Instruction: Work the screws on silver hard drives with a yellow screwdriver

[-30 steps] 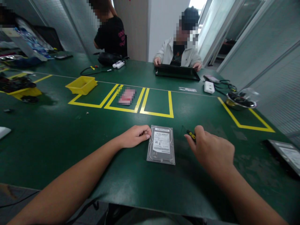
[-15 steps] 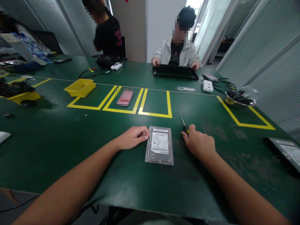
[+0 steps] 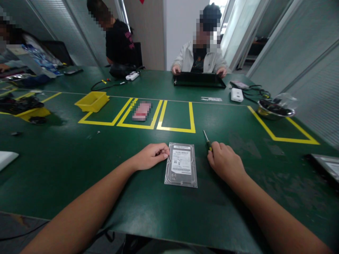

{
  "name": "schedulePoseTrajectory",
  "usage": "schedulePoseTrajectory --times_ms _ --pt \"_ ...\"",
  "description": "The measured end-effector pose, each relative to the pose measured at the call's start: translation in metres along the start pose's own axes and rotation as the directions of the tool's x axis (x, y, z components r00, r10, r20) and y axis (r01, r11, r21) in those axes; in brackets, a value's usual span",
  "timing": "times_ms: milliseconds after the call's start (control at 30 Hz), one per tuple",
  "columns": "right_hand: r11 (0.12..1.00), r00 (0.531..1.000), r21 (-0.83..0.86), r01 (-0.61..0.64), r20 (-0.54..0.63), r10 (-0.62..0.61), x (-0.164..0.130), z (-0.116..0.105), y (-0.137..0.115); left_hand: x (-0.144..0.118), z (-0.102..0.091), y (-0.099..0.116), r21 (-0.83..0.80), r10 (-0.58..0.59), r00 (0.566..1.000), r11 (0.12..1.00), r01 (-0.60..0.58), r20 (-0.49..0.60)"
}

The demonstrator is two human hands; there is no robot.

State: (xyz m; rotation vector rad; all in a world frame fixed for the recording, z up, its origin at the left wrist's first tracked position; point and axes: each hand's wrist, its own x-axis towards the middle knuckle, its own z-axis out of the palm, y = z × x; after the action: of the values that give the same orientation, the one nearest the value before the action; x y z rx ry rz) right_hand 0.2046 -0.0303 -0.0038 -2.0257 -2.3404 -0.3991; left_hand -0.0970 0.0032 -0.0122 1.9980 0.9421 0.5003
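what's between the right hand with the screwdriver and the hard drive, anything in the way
Nothing visible. Only bare green table lies between the right hand, holding the screwdriver, and the hard drive. The left hand touches the drive's opposite edge.

You get even, soft overhead light, daylight bleeding in bright behind the far seated person [image 3: 202, 56], faint sheen on the green table [image 3: 79, 165], sharp centre, wide-angle bowing at the edges, faces pixelated.

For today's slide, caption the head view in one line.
Left hand steadies a hard drive on the green table; right hand grips a screwdriver.
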Motion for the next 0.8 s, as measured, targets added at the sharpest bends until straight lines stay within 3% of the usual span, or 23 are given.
schedulePoseTrajectory --times_ms 200,333,500,633,800 --pt "0.998 0.994 0.003 -0.061 0.09 0.06 0.001 -0.002 0.005 0.001 0.001 0.0 0.007 -0.002 1.0 1.0 0.002 -0.007" --pt "0.993 0.996 -0.082 -0.082 0.012 0.083 -0.003 -0.007 0.013 0.001 0.001 0.0 0.007 -0.008 1.0 1.0 0.008 -0.004" --pt "0.988 0.987 -0.141 0.061 -0.137 -0.081 -0.007 -0.006 0.016 0.002 0.002 0.001 0.009 -0.004 1.0 1.0 0.004 -0.008" --pt "0.974 0.969 -0.094 0.209 -0.116 -0.219 -0.007 0.0 0.012 0.002 0.001 0.0 0.008 -0.002 1.0 1.0 0.002 -0.007" --pt "0.96 0.957 -0.057 0.273 -0.083 -0.278 -0.006 0.005 0.004 0.002 0.001 -0.001 0.003 0.0 1.0 1.0 0.0 -0.015"
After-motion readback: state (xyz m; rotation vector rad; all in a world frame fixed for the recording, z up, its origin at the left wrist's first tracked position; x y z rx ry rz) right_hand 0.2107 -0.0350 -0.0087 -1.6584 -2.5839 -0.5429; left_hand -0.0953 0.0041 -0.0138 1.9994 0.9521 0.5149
